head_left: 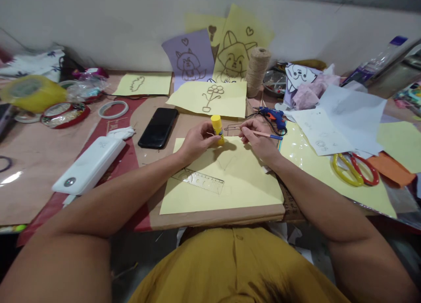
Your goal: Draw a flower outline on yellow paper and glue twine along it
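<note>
My left hand (196, 141) is closed around a yellow glue stick (217, 126), which stands nearly upright over the top part of a pale yellow sheet (253, 184). In my right hand (258, 138) a pen (267, 134) is gripped, its blue end pointing right and its tip toward the glue stick. Faint lines are drawn on the sheet between and below the hands. A clear plastic ruler (202, 180) lies slantwise on the sheet, below my left hand.
Left of the sheet lie a black phone (158, 127) and a white power bank (88, 165). Scissors (355, 169) and a blue glue gun (273, 117) lie to the right. Behind stand a twine spool (258, 70) and drawings on purple paper (189, 57) and yellow paper (210, 97).
</note>
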`<state>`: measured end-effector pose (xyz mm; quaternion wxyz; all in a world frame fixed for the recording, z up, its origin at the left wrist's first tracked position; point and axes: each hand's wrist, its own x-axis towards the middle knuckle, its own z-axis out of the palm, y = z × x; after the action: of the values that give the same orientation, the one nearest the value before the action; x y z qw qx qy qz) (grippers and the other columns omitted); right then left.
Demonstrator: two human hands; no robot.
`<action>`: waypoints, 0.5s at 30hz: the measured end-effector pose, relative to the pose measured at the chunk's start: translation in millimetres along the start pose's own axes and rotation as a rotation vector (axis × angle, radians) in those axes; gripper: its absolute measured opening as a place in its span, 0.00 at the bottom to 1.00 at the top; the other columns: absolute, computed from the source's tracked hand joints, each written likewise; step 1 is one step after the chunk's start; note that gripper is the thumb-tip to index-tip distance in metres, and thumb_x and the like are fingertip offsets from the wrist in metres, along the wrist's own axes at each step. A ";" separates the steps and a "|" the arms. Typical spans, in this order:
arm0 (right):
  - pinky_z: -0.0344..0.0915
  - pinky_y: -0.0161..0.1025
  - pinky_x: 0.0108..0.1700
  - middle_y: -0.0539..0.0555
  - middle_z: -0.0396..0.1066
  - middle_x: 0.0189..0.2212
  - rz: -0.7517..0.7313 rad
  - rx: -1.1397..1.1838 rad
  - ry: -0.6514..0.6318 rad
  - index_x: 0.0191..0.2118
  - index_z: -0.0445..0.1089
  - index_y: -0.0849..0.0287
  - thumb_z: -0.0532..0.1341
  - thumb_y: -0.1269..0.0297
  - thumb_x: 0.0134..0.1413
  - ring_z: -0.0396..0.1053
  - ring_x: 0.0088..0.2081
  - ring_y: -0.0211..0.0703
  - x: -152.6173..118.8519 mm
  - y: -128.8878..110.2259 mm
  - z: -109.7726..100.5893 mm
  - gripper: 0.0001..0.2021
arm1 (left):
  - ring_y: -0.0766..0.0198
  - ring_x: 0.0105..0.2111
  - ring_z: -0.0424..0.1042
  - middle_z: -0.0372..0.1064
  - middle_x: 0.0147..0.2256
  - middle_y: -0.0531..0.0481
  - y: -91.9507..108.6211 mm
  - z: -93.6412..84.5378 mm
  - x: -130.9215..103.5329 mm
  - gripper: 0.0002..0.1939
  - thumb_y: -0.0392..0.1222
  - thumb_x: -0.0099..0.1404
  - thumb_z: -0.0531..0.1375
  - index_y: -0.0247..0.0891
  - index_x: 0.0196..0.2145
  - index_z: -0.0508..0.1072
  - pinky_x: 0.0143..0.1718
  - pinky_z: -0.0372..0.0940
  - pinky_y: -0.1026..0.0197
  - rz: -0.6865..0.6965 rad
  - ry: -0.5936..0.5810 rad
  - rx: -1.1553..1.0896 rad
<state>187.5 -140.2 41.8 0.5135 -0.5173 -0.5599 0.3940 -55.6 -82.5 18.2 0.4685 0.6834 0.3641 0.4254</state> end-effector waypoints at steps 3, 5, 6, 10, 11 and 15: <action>0.70 0.36 0.32 0.51 0.79 0.36 0.011 -0.003 -0.005 0.45 0.74 0.53 0.69 0.46 0.69 0.74 0.34 0.39 0.2 0.8 0.2 0.15 | 0.58 0.41 0.82 0.81 0.41 0.45 0.1 0.0 0.0 0.17 0.50 0.63 0.75 0.40 0.44 0.79 0.47 0.82 0.52 0.003 0.009 0.007; 0.70 0.36 0.32 0.51 0.79 0.36 0.013 0.002 -0.008 0.45 0.74 0.53 0.69 0.46 0.69 0.74 0.34 0.38 0.5 1.6 0.6 0.15 | 0.58 0.41 0.82 0.82 0.41 0.45 0.3 0.1 -0.2 0.16 0.50 0.64 0.74 0.40 0.44 0.79 0.47 0.82 0.53 0.004 0.012 0.013; 0.70 0.36 0.32 0.51 0.78 0.36 0.014 0.005 -0.009 0.45 0.74 0.53 0.69 0.47 0.69 0.74 0.34 0.38 0.5 1.9 0.8 0.15 | 0.58 0.41 0.82 0.82 0.41 0.45 0.4 0.1 -0.4 0.16 0.50 0.64 0.74 0.40 0.44 0.79 0.47 0.82 0.53 0.003 0.013 0.013; 0.69 0.36 0.31 0.52 0.78 0.36 0.010 0.016 -0.008 0.44 0.74 0.53 0.69 0.48 0.68 0.73 0.33 0.39 -0.2 1.5 2.1 0.14 | 0.60 0.40 0.82 0.82 0.41 0.45 0.6 -0.7 -1.5 0.16 0.49 0.64 0.74 0.39 0.44 0.79 0.44 0.82 0.56 -0.012 0.018 0.012; 0.69 0.36 0.31 0.52 0.78 0.36 0.011 0.016 -0.008 0.44 0.74 0.53 0.69 0.48 0.68 0.73 0.33 0.39 -0.5 1.1 2.4 0.14 | 0.60 0.40 0.82 0.82 0.41 0.45 0.7 -1.0 -1.8 0.16 0.49 0.64 0.74 0.39 0.44 0.79 0.44 0.82 0.57 -0.015 0.019 0.013; 0.69 0.36 0.31 0.51 0.78 0.36 0.012 0.010 -0.012 0.44 0.73 0.53 0.69 0.48 0.68 0.73 0.34 0.38 -1.2 0.3 3.4 0.14 | 0.59 0.40 0.82 0.83 0.41 0.45 1.4 -1.5 -2.4 0.16 0.50 0.65 0.75 0.40 0.44 0.79 0.44 0.83 0.56 -0.019 0.023 0.002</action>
<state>184.2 -141.1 40.8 0.5102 -0.5156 -0.5580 0.4031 -57.7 -84.6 19.3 0.4676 0.6753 0.3766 0.4283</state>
